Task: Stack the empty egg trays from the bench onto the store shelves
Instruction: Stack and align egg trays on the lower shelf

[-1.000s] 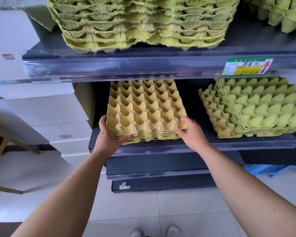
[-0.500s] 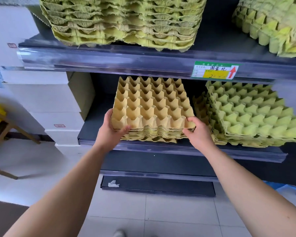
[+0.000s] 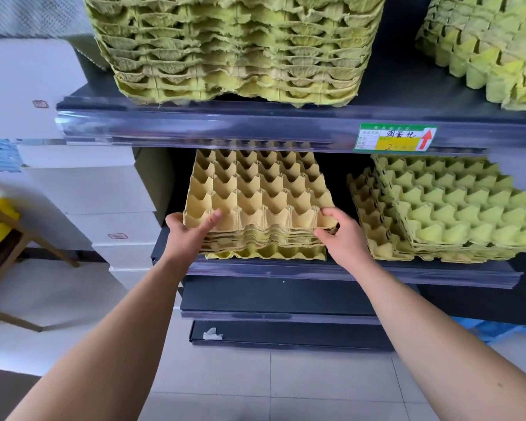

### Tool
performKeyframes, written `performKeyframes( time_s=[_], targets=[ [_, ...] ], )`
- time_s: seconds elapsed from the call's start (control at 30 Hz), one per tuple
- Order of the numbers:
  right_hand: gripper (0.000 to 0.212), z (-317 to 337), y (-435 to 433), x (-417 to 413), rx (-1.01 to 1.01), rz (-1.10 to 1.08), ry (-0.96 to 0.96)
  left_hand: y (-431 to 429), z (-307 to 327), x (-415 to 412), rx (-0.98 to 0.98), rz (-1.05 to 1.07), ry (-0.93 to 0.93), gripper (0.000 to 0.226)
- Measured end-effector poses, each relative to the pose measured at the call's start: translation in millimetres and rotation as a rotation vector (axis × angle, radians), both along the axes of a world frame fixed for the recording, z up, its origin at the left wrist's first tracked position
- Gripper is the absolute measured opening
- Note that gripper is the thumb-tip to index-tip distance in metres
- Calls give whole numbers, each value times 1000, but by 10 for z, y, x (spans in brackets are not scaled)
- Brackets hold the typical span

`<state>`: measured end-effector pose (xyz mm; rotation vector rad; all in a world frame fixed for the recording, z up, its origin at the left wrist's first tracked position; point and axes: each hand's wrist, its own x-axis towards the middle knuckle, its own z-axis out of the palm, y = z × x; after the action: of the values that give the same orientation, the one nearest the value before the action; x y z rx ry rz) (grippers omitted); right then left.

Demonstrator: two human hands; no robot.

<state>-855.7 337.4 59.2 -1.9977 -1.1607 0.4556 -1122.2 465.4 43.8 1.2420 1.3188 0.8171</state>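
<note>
Tan egg trays (image 3: 255, 192), a small nested stack, sit over a single yellow tray (image 3: 264, 253) on the middle shelf (image 3: 286, 270), left section. Left hand (image 3: 186, 235) grips the near-left corner, thumb laid across the top. Right hand (image 3: 343, 238) grips the near-right corner, fingers curled over the rim. Green trays (image 3: 453, 214) are stacked just beside, to the right. Tall green stack (image 3: 234, 47) on the shelf above. White boxes (image 3: 88, 189) to the left.
</note>
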Motion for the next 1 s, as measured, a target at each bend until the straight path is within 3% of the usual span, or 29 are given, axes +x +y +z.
performKeyframes(
  time_s=[0.1, 0.23, 0.4, 0.5, 0.63, 1.0],
  targets=[
    [39, 25, 68, 18, -33, -2, -9, 61, 36, -15, -85, -14, -35, 115],
    [39, -37, 88, 55, -46, -12, -2, 103, 31, 54, -70, -74, -47, 89],
    [39, -113, 147, 161, -31, 3, 4, 134, 27, 149, -98, -55, -149, 82],
    [38, -125, 190, 267, -16, 15, 26, 117, -4, 179, -127, -94, -173, 66],
    [40, -174, 158, 386, -60, 23, 9, 4, -113, 213, -187, -109, -132, 96],
    [42, -204, 21, 473, -108, 118, -41, -300, -193, 291, -167, -21, -129, 82]
  ],
)
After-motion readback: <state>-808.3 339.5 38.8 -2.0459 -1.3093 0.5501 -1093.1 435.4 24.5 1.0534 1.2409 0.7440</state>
